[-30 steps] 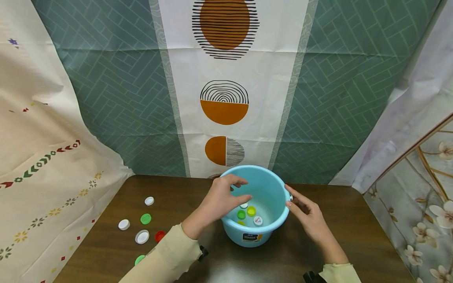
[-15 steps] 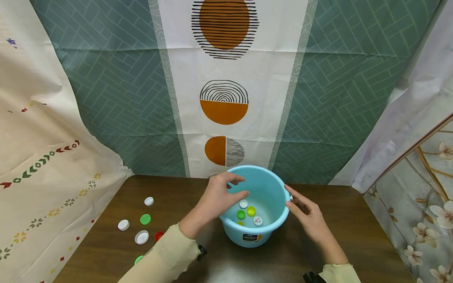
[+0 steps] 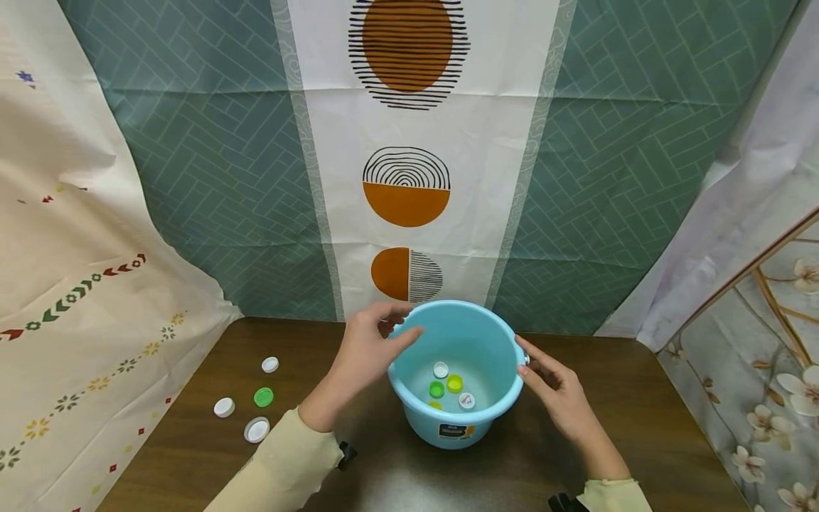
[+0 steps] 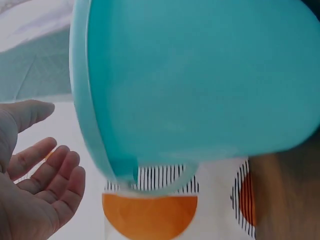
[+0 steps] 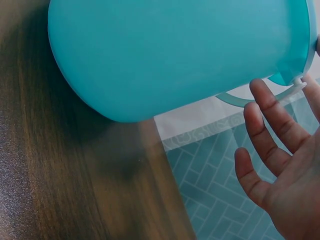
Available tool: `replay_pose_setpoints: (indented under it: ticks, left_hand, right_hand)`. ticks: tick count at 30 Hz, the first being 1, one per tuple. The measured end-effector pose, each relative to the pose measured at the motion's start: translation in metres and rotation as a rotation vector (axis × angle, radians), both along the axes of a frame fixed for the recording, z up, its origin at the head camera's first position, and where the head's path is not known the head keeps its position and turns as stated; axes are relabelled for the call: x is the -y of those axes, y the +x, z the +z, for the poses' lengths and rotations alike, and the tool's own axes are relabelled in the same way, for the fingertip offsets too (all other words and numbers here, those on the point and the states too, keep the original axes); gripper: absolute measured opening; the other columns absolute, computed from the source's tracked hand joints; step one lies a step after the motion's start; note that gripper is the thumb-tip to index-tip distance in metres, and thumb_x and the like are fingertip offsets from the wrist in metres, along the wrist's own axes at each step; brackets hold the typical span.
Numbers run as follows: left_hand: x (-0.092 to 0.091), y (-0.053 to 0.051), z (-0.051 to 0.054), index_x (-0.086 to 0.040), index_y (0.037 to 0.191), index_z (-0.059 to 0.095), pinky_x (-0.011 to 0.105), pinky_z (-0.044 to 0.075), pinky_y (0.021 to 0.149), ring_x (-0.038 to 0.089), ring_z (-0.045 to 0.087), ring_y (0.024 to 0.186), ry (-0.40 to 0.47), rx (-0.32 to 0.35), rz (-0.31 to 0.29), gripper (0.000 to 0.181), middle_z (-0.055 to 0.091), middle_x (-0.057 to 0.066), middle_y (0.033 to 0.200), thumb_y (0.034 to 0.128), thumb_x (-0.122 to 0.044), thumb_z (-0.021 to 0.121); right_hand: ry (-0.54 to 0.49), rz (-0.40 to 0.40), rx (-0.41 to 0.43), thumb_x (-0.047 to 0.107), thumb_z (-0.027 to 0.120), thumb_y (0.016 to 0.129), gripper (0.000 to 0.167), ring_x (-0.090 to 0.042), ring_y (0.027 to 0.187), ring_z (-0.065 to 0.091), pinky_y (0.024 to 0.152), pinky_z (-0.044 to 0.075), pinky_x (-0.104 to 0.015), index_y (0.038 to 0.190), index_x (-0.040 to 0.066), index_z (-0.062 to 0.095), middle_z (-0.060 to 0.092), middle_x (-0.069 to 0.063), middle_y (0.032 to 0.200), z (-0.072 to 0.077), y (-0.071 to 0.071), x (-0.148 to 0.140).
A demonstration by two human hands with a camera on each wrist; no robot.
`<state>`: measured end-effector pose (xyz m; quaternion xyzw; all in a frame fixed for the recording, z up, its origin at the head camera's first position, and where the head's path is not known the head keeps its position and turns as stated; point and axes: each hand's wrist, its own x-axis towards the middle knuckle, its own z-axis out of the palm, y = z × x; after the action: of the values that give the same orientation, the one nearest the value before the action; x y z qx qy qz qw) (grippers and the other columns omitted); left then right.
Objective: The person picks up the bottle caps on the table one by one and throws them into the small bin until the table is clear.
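Note:
A light blue bucket [image 3: 409, 405] stands upright on the table with several bottle caps inside, among them a white cap [image 3: 441, 370], a green cap [image 3: 436, 390] and a yellow cap [image 3: 455, 383]. My left hand [image 3: 367, 348] hovers at the bucket's left rim, thumb and fingers apart, with nothing between them. In the left wrist view that hand [image 4: 40, 170] is clear of the bucket wall. At the right rim, the thumb and index finger of my right hand [image 3: 563, 395] touch the outside. The other fingers of the right hand [image 5: 285, 150] hang loosely beside the handle [image 5: 240, 100].
Left of the bucket, loose caps lie on the dark wooden table [image 3: 192, 455]: a far white cap [image 3: 270, 364], a green cap [image 3: 264, 397], a left white cap [image 3: 224, 407] and a larger white cap [image 3: 257, 429]. A patterned cloth [image 3: 409, 128] hangs behind the table.
My left hand has moved left, from over the bucket's inside to its left rim. My left forearm now hides the red cap and the near green cap. The right hand has stayed put.

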<state>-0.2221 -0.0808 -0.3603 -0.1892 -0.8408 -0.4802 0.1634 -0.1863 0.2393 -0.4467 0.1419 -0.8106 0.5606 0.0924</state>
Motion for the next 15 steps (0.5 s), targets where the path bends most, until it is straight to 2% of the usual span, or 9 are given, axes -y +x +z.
replay_pose_setpoints:
  ticks: [6, 11, 15]
  left_hand:
    - [0.027, -0.001, -0.009, -0.029, 0.106, 0.067, 0.027, 0.056, 0.075, 0.01, 0.065, 0.085, 0.056, 0.034, 0.102, 0.031, 0.066, -0.009, 0.096, 0.0775, -0.04, 0.074]
    - [0.056, -0.002, -0.015, -0.026, 0.108, 0.067, 0.028, 0.056, 0.074, 0.007, 0.063, 0.082, 0.036, 0.006, 0.196, 0.035, 0.067, -0.008, 0.095, 0.077, -0.041, 0.074]
    - [0.084, -0.006, -0.021, -0.025, 0.109, 0.067, 0.021, 0.053, 0.072, 0.007, 0.062, 0.082, 0.017, -0.01, 0.283, 0.035, 0.068, -0.007, 0.095, 0.0787, -0.042, 0.072]
  right_hand:
    - [-0.004, -0.002, -0.002, 0.019, 0.056, 0.094, 0.049, -0.011, 0.094, 0.064, 0.081, 0.052, -0.023, 0.14, 0.026, 0.043, 0.065, -0.007, 0.113, 0.0, 0.001, 0.0]
    - [-0.01, 0.005, -0.005, 0.018, 0.056, 0.094, 0.049, -0.013, 0.094, 0.064, 0.081, 0.053, -0.024, 0.141, 0.025, 0.043, 0.065, -0.007, 0.114, 0.0, 0.0, 0.0]
    - [-0.003, -0.002, 0.005, 0.02, 0.056, 0.094, 0.049, -0.01, 0.094, 0.064, 0.08, 0.052, -0.023, 0.14, 0.027, 0.043, 0.065, -0.006, 0.113, 0.002, 0.001, 0.001]
